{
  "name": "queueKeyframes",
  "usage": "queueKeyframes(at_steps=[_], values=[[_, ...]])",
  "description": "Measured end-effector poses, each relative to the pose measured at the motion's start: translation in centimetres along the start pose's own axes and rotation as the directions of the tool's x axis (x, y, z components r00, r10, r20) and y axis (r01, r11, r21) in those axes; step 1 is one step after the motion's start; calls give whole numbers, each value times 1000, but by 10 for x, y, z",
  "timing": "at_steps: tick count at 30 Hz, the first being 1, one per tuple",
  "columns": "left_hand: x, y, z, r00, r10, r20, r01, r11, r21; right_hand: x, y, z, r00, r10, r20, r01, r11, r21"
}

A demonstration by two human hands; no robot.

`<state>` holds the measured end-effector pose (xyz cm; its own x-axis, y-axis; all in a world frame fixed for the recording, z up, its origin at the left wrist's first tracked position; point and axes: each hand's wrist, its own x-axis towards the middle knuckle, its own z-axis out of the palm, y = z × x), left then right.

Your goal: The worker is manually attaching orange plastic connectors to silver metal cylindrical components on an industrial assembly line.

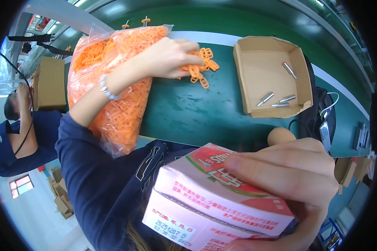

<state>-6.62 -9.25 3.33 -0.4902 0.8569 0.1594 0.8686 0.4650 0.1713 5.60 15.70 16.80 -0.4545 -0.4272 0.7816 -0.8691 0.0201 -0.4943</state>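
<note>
My left hand (178,57), with a beaded bracelet on its wrist, reaches across a large clear plastic bag (132,94) packed with small orange plastic pieces. Its fingers curl round a clump of these orange plastic pieces (203,69), which look like flat links with two holes; some stick out past the fingertips over the green table. Very near the camera, my right hand (287,175) grips a pink and red cardboard carton (222,196) with printed sides. The thumb is on the lower edge and the other fingers lie over the top. Part of the carton is cut off below.
A shallow cardboard tray (276,42) on the green table (188,113) holds several metal pins (265,98). Beside it lie a black bag (320,104) and a white cable (333,100). At the left, another person (19,134) sits by a cardboard box (50,83).
</note>
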Motion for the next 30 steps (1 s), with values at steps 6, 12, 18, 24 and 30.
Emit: queueKeyframes(at_steps=[6,12,18,24,30], values=[[26,2,54,999,10,-33,-6,992,126,0,-3,0,999,27,-21,-25,995,93],[36,21,83,988,94,-125,-83,993,85,-2,-1,-1,993,-99,59,96,994,61],[35,39,98,986,135,-97,-123,986,115,1,8,-8,963,-229,144,226,974,33],[31,40,102,995,22,-97,-13,995,96,4,2,-12,963,-173,205,168,985,39],[26,45,88,982,-151,-117,152,988,-4,4,-7,-19,965,-29,262,24,999,22]])
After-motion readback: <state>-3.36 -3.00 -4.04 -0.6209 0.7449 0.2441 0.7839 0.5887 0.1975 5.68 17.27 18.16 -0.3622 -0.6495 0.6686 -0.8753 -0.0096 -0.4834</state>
